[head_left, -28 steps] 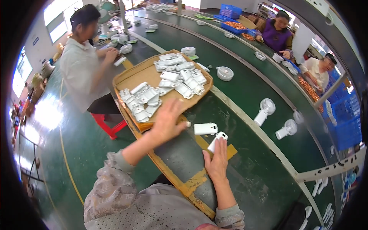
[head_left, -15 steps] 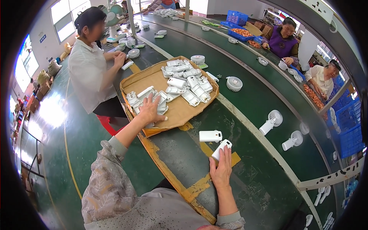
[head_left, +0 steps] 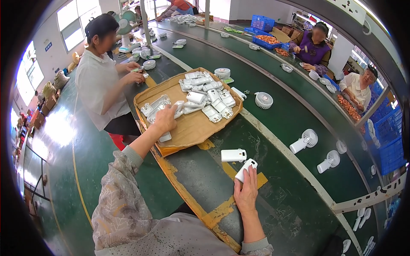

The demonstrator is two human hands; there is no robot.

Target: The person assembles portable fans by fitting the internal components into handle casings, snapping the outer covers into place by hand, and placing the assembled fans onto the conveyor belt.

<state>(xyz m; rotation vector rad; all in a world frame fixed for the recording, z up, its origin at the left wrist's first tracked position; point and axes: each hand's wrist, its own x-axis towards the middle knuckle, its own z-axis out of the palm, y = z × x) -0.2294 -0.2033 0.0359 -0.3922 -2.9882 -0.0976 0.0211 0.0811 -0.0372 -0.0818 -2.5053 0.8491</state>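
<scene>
My left hand [head_left: 165, 119] reaches into a shallow cardboard tray [head_left: 192, 130] lined with brown paper. Its fingers are curled on a white plastic shell [head_left: 179, 105], partly hidden and blurred. Several more white fan-handle shells [head_left: 220, 106] lie heaped on the tray's right side, some showing their hollow insides. On the bench, my right hand [head_left: 246, 196] has thumb and fingers around the lower end of a white fan-handle casing [head_left: 246, 170], which lies slantwise. Just beyond it lies a second white casing [head_left: 233, 155], close to the first one's upper end.
A green conveyor [head_left: 282, 123] runs along the bench's right, carrying handheld fans [head_left: 308, 137] and a round fan head [head_left: 263, 100]. A co-worker in white [head_left: 100, 81] works beyond the tray at left. Two more people sit across the conveyor near blue crates [head_left: 386, 132].
My left hand's spread fingers have curled in on a shell, and shells beside them have shifted. The right hand and its casing have moved slightly nearer me.
</scene>
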